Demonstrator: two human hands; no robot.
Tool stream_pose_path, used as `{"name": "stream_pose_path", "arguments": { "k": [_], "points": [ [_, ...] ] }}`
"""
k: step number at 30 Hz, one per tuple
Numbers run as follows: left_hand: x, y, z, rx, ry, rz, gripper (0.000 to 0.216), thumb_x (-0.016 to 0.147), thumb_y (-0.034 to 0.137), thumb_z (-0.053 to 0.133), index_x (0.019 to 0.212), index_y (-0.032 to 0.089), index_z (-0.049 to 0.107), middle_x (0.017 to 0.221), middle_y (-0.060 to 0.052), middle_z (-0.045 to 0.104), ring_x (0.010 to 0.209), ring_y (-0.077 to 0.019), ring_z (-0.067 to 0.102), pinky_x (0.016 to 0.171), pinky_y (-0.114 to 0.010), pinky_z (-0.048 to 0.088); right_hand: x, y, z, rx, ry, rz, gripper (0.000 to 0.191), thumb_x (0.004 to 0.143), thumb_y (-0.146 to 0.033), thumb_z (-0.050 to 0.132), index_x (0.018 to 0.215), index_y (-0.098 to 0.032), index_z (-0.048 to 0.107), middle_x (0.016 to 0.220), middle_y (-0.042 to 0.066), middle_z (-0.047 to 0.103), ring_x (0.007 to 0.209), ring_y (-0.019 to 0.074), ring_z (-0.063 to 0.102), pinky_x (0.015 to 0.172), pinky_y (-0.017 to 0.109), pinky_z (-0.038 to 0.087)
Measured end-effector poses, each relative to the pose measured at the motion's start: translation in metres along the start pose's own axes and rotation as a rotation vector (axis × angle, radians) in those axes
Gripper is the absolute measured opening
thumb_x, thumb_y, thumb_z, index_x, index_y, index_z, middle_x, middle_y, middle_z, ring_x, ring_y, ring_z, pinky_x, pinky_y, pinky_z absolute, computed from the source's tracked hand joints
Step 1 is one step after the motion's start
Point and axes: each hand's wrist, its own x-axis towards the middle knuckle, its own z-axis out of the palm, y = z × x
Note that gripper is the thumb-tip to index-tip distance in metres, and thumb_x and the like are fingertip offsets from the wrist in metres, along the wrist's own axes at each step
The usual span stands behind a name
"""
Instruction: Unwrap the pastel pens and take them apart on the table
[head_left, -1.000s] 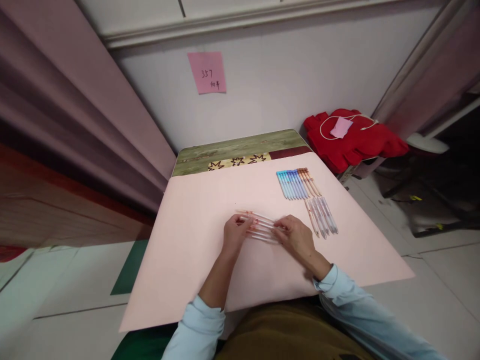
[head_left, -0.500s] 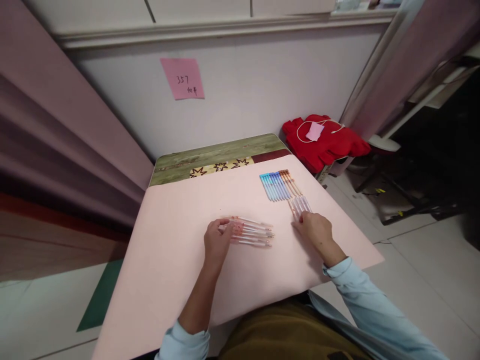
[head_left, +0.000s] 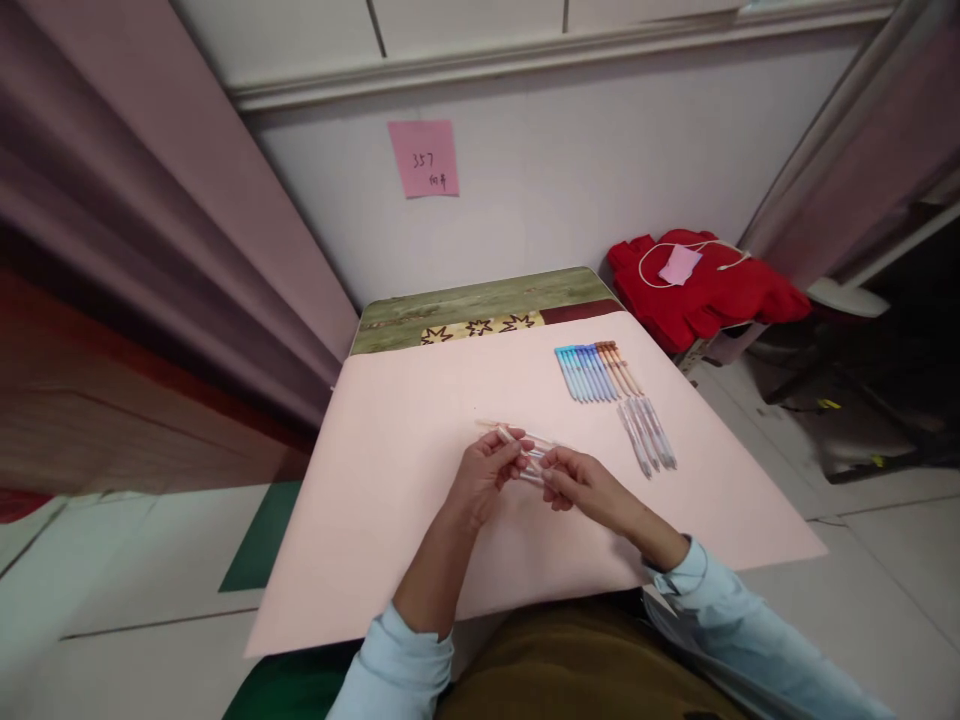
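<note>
My left hand [head_left: 484,472] is closed around a light-coloured pen [head_left: 507,435], its upper end poking out past the fingers. My right hand [head_left: 585,485] pinches the other end of that pen. Partly hidden behind and under both hands lie several clear pens [head_left: 541,441] on the pink sheet. To the right, several pale clear pens [head_left: 648,436] sit side by side. Above them is a row with light blue pens [head_left: 570,374], darker blue pens [head_left: 598,372] and brown-topped pens [head_left: 621,370].
A pink sheet [head_left: 405,480] covers most of the table, with its green wood-pattern top [head_left: 390,322] showing at the back. A red cloth item [head_left: 701,290] with a white cable lies beyond the right corner. A curtain [head_left: 247,200] hangs at left.
My right hand has left the pale pens at the right and moved left to my left hand. My left hand has lifted a pen from the middle group. The view has shifted left.
</note>
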Motion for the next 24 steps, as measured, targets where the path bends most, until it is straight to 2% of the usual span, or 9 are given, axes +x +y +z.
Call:
{"name": "stream_pose_path", "arguments": {
  "k": [5,7,11,13,15,17,19,21,24],
  "points": [
    [-0.006,0.001,-0.007,-0.016,0.041,0.072,0.035,0.063,0.027,0.083,0.091,0.012,0.070,0.084,-0.007,0.072,0.058,-0.0079,0.057,0.054,-0.020,0.045,0.012,0.006,0.008,0.277,-0.198,0.195,0.051,0.082,-0.061,0.059,0.095,-0.013,0.067,0.069,0.002,0.064,0.055,0.0096,0.058,0.054,0.022,0.046],
    [-0.005,-0.003,-0.008,-0.003,0.079,0.126,0.032,0.064,0.029,0.082,0.088,0.012,0.070,0.080,-0.006,0.071,0.057,-0.0076,0.056,0.054,-0.020,0.044,0.015,0.006,0.008,0.277,-0.149,0.203,0.049,0.078,-0.060,0.066,0.090,-0.013,0.067,0.070,0.004,0.066,0.057,0.0105,0.059,0.056,0.023,0.046],
    [0.002,-0.011,-0.003,0.028,0.211,0.208,0.028,0.065,0.035,0.081,0.075,0.013,0.067,0.061,-0.001,0.065,0.050,-0.0075,0.053,0.051,-0.020,0.042,0.022,0.004,0.010,0.136,0.097,0.015,0.044,0.059,-0.049,0.083,0.074,-0.016,0.059,0.060,-0.003,0.059,0.053,0.0085,0.051,0.051,0.020,0.038],
    [0.006,-0.012,0.000,0.002,0.228,0.208,0.030,0.063,0.035,0.082,0.074,0.013,0.065,0.062,-0.001,0.064,0.050,-0.0077,0.054,0.051,-0.020,0.043,0.023,0.003,0.011,0.091,0.139,-0.030,0.048,0.054,-0.048,0.086,0.077,-0.018,0.057,0.056,-0.007,0.054,0.050,0.0073,0.046,0.048,0.020,0.033],
    [0.008,-0.011,0.002,-0.032,0.213,0.203,0.032,0.062,0.034,0.083,0.078,0.013,0.066,0.066,-0.001,0.066,0.053,-0.0076,0.056,0.053,-0.020,0.045,0.022,0.003,0.009,0.078,0.113,-0.001,0.049,0.060,-0.055,0.081,0.082,-0.018,0.057,0.054,-0.007,0.052,0.047,0.0074,0.044,0.045,0.020,0.032],
    [0.009,-0.010,0.002,-0.048,0.202,0.200,0.033,0.062,0.033,0.083,0.081,0.013,0.066,0.068,-0.001,0.066,0.055,-0.0073,0.057,0.055,-0.020,0.047,0.022,0.004,0.008,0.095,0.077,0.064,0.051,0.074,-0.067,0.063,0.083,-0.017,0.060,0.052,-0.005,0.053,0.043,0.0082,0.044,0.042,0.021,0.031],
    [0.009,-0.008,0.002,-0.049,0.196,0.195,0.033,0.062,0.033,0.083,0.082,0.012,0.066,0.069,-0.002,0.066,0.056,-0.0072,0.057,0.057,-0.020,0.048,0.022,0.006,0.006,0.121,0.065,0.101,0.059,0.083,-0.071,0.046,0.080,-0.015,0.062,0.050,-0.003,0.052,0.040,0.0083,0.042,0.040,0.022,0.029],
    [0.010,-0.007,0.000,-0.042,0.197,0.191,0.033,0.063,0.035,0.083,0.080,0.012,0.066,0.069,-0.002,0.066,0.056,-0.0072,0.057,0.057,-0.020,0.048,0.023,0.006,0.005,0.143,0.092,0.076,0.054,0.080,-0.068,0.055,0.077,-0.015,0.061,0.050,-0.003,0.051,0.041,0.0077,0.042,0.041,0.022,0.031],
    [0.012,-0.006,-0.002,-0.037,0.208,0.198,0.034,0.062,0.036,0.083,0.079,0.012,0.065,0.069,-0.002,0.066,0.056,-0.0082,0.057,0.056,-0.021,0.048,0.026,0.004,0.005,0.153,0.167,-0.021,0.047,0.062,-0.054,0.080,0.084,-0.018,0.057,0.059,-0.006,0.053,0.049,0.0076,0.046,0.046,0.020,0.035]
  ]
}}
